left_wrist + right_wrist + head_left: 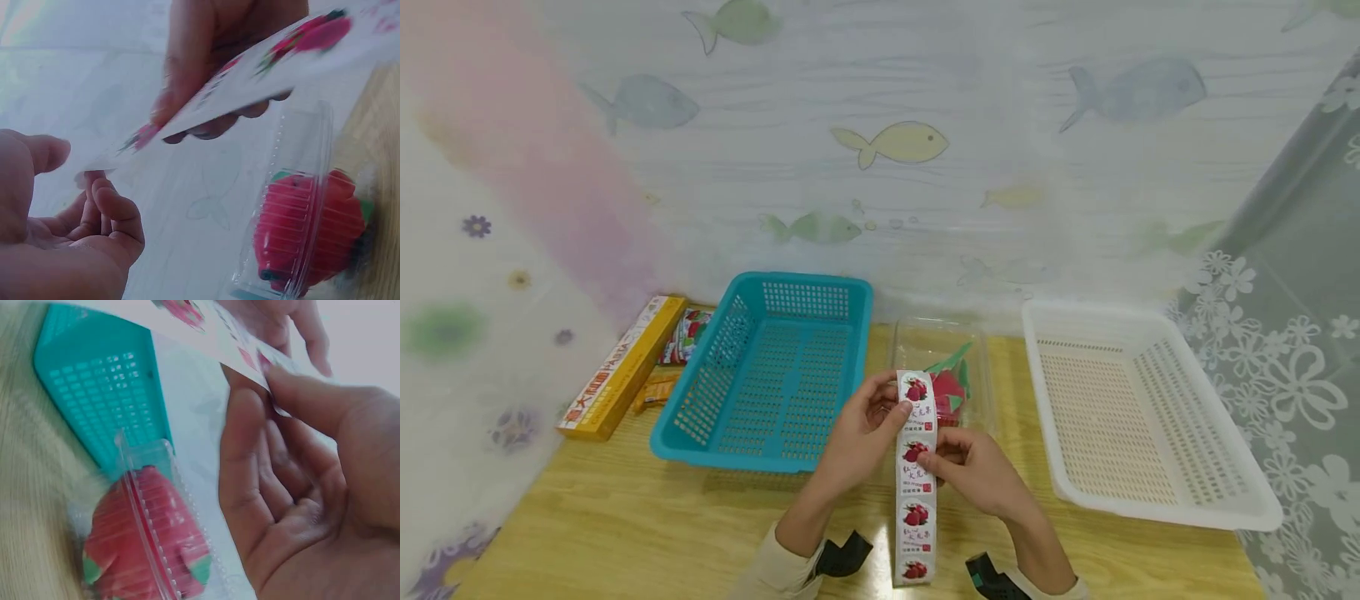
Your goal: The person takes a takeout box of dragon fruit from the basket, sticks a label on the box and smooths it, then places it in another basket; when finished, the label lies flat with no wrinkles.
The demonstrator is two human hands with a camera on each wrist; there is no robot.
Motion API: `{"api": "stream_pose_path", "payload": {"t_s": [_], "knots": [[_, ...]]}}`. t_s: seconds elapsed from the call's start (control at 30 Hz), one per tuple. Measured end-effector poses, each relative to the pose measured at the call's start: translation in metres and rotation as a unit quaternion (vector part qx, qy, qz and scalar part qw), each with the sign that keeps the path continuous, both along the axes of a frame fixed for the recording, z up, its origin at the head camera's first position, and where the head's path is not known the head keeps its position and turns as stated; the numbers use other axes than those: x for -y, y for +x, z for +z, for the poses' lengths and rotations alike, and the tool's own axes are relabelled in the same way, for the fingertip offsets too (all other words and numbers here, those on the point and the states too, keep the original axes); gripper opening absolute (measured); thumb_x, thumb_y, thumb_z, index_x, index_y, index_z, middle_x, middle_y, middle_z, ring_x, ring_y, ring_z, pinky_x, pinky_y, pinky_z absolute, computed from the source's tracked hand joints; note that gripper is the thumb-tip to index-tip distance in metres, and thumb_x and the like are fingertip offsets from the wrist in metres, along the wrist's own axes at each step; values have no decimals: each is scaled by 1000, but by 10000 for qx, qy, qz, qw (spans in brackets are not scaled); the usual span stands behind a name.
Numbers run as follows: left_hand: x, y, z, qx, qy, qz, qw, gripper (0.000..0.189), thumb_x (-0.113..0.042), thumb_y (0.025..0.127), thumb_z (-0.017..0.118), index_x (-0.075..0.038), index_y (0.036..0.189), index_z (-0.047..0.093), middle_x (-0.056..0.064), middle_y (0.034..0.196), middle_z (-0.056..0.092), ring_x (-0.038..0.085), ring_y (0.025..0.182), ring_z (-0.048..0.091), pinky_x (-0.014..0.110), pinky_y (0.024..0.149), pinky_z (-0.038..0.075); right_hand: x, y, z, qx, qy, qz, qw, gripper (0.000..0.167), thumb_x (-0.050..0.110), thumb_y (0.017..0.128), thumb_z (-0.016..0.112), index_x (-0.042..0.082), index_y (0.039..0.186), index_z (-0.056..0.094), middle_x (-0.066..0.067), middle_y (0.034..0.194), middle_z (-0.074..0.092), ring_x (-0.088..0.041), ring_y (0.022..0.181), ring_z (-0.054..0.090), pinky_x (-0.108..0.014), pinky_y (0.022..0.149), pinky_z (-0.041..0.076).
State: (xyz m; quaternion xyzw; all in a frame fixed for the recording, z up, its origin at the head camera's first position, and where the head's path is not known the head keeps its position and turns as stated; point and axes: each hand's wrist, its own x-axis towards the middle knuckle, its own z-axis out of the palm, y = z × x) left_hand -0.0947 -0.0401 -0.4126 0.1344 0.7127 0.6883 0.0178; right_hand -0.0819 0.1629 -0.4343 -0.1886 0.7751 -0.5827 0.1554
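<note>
A long white strip of dragon fruit stickers (pixel 916 521) hangs upright between the two hands. My right hand (pixel 988 475) pinches its edge, thumb on the printed face and fingers behind. My left hand (pixel 861 437) is at the strip's top end; in the left wrist view its thumb stands off the strip, while a bent finger touches the end from below. Behind the strip stands a clear plastic box (pixel 917 333) containing a red dragon fruit (pixel 147 531) with green tips, which looks like a toy. The strip partly covers both in the head view.
A teal basket (pixel 760 462) stands to the left and a white basket (pixel 1157 512) to the right. Left of the teal one lie a long yellow box (pixel 617 375), a colourful packet (pixel 687 336) and an orange packet (pixel 657 390). A fish-patterned curtain (pixel 895 75) hangs behind the wooden table (pixel 625 517).
</note>
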Motion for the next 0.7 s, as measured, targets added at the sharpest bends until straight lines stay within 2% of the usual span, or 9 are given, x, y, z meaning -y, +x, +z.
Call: {"api": "stream_pose_path", "payload": {"t_s": [0.17,0.3,0.37,0.47,0.57,0.7], "knots": [[-4,0,-4,138,-110,-395,9991,52,-8,98,67,-7,146,48,15,111,62,16,92,56,18,80,49,3,-1,6,7,-295,-675,9973,22,16,99,67,-5,100,70,-12,89,73,-7,72,69,-30,69,60],[-6,1,-9,339,-161,-726,9967,47,-9,99,66,-3,144,52,20,115,64,16,94,62,20,79,55,8,-2,10,99,-458,-905,9948,25,18,99,69,-7,100,70,-19,93,73,-9,75,71,-30,70,60],[-6,1,-10,409,-99,-797,9959,45,-12,101,64,-2,143,53,22,115,65,17,94,67,23,78,58,12,-2,13,148,-434,-960,9943,25,19,99,69,-6,100,71,-20,95,73,-9,76,72,-29,71,60],[-6,1,-10,433,35,-829,9956,42,-12,103,59,0,143,53,25,117,65,17,94,69,25,76,60,16,-3,16,120,-238,-1034,9943,23,19,99,69,-3,100,71,-18,95,74,-9,77,72,-30,72,61],[-5,0,-11,457,59,-709,9964,39,-12,105,57,0,141,54,25,115,66,17,93,69,26,76,61,18,-3,19,4,29,-1147,9934,20,20,97,70,0,98,72,-15,95,74,-10,80,73,-30,74,61],[-7,0,-12,487,34,-451,9978,35,-14,105,57,1,137,57,24,113,67,18,93,70,27,76,61,19,-3,20,-327,284,-1707,9844,17,21,95,73,6,105,74,-8,99,74,-11,87,71,-24,80,58]]}}
